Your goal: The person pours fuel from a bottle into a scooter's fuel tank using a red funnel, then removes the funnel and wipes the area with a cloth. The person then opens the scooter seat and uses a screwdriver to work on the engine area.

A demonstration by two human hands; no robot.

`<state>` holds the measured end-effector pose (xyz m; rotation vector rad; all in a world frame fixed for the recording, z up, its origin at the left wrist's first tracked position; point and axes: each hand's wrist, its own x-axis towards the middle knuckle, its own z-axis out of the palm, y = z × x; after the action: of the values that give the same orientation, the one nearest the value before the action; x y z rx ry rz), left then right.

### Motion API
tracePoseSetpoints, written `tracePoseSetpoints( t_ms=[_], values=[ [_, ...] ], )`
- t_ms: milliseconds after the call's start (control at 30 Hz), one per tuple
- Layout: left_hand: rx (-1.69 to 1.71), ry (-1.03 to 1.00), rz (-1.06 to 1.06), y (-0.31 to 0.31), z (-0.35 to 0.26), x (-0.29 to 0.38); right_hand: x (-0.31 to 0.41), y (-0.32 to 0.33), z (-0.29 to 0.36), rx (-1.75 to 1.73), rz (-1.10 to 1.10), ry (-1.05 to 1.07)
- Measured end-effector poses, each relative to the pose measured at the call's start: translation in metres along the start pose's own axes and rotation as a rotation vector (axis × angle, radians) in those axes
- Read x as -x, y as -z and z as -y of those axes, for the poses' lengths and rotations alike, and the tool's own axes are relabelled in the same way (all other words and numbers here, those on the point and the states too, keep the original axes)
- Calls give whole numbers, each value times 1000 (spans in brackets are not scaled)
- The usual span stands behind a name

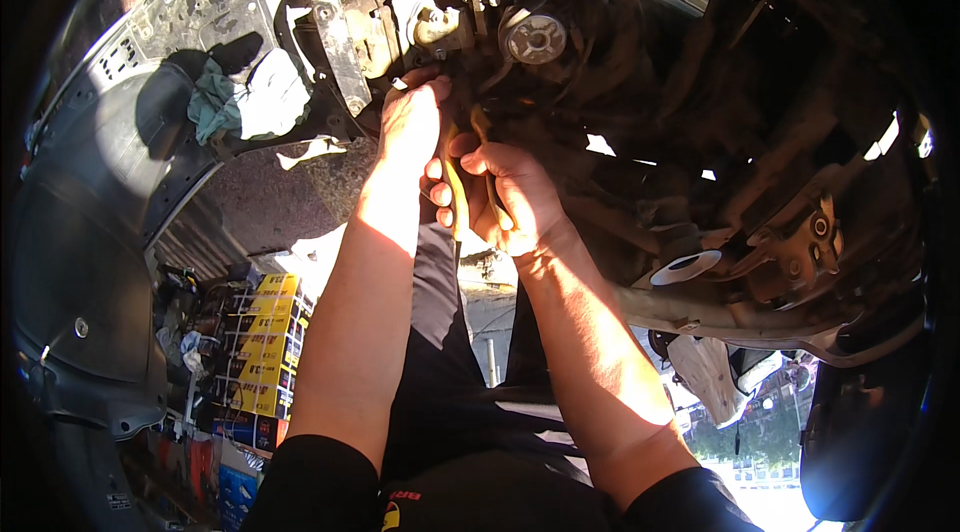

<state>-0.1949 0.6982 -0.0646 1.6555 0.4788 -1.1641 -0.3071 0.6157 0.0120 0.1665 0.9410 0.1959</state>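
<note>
In the middle of the head view, my right hand (517, 187) grips a pair of yellow-handled pliers (456, 194). My fingers wrap one handle and the other lies against the palm; the handles stand apart. The jaws are lost in the dark above. My left hand (412, 115) reaches up beside them, its fingertips among the parts on the vehicle's underside. What those fingertips touch is hidden, and sunlight washes out the back of the hand. Just above are a metal bracket arm (337, 29) and a pale metal fitting (435, 25). A round pulley (536, 39) sits to the right.
Crumpled cloths (274, 93) rest on the panel at left, above a dark plastic liner (82, 232). Stacked yellow-and-black boxes (266, 344) stand lower left. At right are a pipe's open end (686, 268), a rusty bracket (810, 247) and a dark curved panel (862, 427).
</note>
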Motion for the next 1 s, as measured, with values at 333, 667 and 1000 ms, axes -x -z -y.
tracePoseSetpoints(
  t_ms=[333,667,1000],
  values=[
    [56,83,71,-11,-4,-12,-3,-17,11,-166,-22,-36],
    [-412,-106,-29,5,34,-57,-7,-27,13,-116,-105,-94],
    [-760,48,23,-25,-5,-36,-3,-27,25,-197,-231,-88]
  ],
)
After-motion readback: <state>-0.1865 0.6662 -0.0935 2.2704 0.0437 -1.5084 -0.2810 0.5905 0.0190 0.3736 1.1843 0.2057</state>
